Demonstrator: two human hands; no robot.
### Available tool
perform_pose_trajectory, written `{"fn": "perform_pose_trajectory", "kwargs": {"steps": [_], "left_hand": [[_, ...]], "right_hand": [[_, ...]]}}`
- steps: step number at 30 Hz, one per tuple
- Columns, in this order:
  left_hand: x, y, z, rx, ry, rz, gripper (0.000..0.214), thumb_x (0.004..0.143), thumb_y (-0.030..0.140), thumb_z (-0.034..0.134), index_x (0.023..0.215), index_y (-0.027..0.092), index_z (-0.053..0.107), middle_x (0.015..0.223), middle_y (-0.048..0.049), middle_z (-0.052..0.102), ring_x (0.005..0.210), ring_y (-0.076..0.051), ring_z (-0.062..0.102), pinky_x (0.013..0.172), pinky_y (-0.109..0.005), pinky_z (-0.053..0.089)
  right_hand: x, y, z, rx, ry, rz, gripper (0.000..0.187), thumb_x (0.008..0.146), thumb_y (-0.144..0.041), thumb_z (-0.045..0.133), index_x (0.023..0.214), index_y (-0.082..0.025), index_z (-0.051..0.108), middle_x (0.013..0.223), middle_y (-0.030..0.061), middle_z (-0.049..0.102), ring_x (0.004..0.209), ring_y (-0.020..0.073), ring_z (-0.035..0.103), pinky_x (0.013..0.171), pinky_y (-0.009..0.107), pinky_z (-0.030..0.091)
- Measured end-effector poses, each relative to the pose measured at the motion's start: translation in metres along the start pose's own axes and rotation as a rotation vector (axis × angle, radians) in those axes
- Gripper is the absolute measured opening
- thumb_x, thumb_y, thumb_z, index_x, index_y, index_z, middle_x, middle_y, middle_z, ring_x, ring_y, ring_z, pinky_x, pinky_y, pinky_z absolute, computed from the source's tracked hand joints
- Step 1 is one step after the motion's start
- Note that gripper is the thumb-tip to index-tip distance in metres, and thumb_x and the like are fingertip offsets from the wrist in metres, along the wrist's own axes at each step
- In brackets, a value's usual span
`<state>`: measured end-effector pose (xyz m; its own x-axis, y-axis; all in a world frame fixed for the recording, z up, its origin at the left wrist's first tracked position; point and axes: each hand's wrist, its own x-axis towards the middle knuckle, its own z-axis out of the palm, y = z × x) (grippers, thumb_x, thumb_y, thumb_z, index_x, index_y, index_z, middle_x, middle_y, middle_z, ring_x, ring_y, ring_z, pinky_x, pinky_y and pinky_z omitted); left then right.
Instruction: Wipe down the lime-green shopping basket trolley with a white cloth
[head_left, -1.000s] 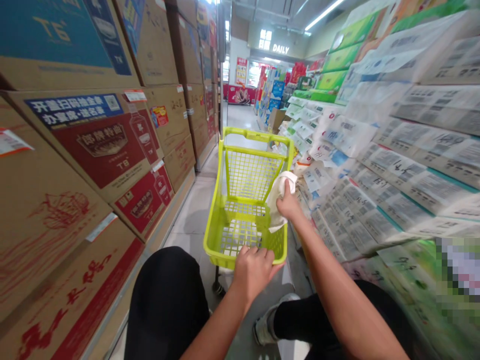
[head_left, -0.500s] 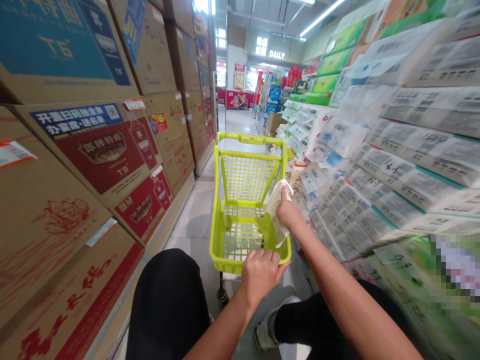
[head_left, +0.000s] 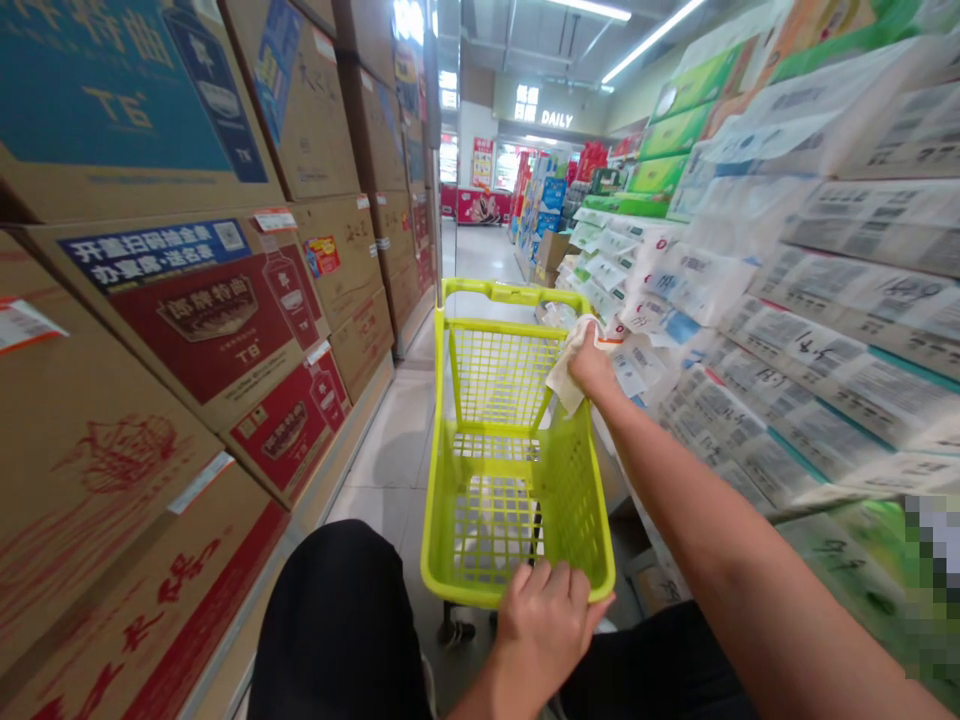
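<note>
A lime-yellow shopping cart basket [head_left: 433, 470] with latticed walls and floor stands in front of my knees. My left hand [head_left: 541, 612] is wrapped over its near rim, right of centre, fingers curled to the inside. My right hand [head_left: 591, 365] reaches to the far right part of the side rim and presses a whitish cloth [head_left: 564, 385] against it. One end of the cloth hangs inside the basket; its other side is hidden behind my fingers. Below the basket, a dark caster wheel [head_left: 454, 630] shows.
Stacked cardboard cartons [head_left: 210, 320] line the left of the aisle. To the right rise piles of packaged tissue paper [head_left: 810, 350], close to my right arm. Tiled floor [head_left: 375, 440] runs ahead past more shelves. My bent knee [head_left: 337, 610] is left of the cart.
The basket looks nearer and larger, its near rim lower in view, with my left hand still on it. My right hand and the cloth have moved forward along the right rim.
</note>
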<state>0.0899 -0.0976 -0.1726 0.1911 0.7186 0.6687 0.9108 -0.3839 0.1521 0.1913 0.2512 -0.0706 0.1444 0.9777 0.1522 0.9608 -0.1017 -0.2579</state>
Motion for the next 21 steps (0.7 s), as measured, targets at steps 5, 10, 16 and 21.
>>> {"fn": "perform_pose_trajectory", "kwargs": {"steps": [5, 10, 16, 21], "left_hand": [[-0.004, -0.001, -0.007, -0.02, 0.023, -0.005, 0.034, 0.083, 0.05, 0.066, 0.075, 0.022, 0.048, 0.065, 0.0023, 0.055, 0.063, -0.017, 0.049, 0.064, -0.035, 0.027], [-0.009, -0.003, -0.015, -0.032, 0.042, 0.015, 0.036, 0.082, 0.05, 0.067, 0.073, 0.023, 0.046, 0.063, 0.0034, 0.054, 0.061, -0.016, 0.048, 0.063, -0.035, 0.027], [-0.012, -0.004, -0.019, -0.012, 0.057, 0.015, 0.037, 0.082, 0.052, 0.067, 0.072, 0.023, 0.046, 0.061, 0.0031, 0.053, 0.06, -0.016, 0.047, 0.062, -0.036, 0.026], [-0.011, -0.006, -0.011, -0.023, 0.011, 0.027, 0.033, 0.085, 0.051, 0.062, 0.074, 0.023, 0.048, 0.063, 0.0015, 0.054, 0.062, -0.017, 0.048, 0.063, -0.036, 0.026]], "right_hand": [[0.025, -0.005, -0.014, -0.031, 0.014, 0.002, 0.082, 0.097, -0.041, 0.04, 0.156, -0.025, -0.015, 0.129, 0.02, 0.059, 0.112, 0.0365, 0.059, 0.09, 0.051, 0.045], [0.033, -0.011, -0.031, -0.1, -0.03, -0.075, 0.083, 0.093, -0.041, 0.045, 0.158, -0.022, -0.002, 0.132, 0.023, 0.056, 0.114, 0.0377, 0.058, 0.092, 0.051, 0.044], [0.019, -0.006, -0.023, -0.026, 0.068, -0.046, 0.083, 0.095, -0.037, 0.039, 0.156, -0.016, -0.013, 0.131, 0.0238, 0.055, 0.113, 0.036, 0.058, 0.091, 0.049, 0.045], [-0.026, 0.005, -0.005, 0.002, 0.034, -0.077, 0.085, 0.094, -0.031, 0.039, 0.154, -0.01, -0.018, 0.126, 0.0245, 0.058, 0.107, 0.0322, 0.062, 0.089, 0.042, 0.047]]}}
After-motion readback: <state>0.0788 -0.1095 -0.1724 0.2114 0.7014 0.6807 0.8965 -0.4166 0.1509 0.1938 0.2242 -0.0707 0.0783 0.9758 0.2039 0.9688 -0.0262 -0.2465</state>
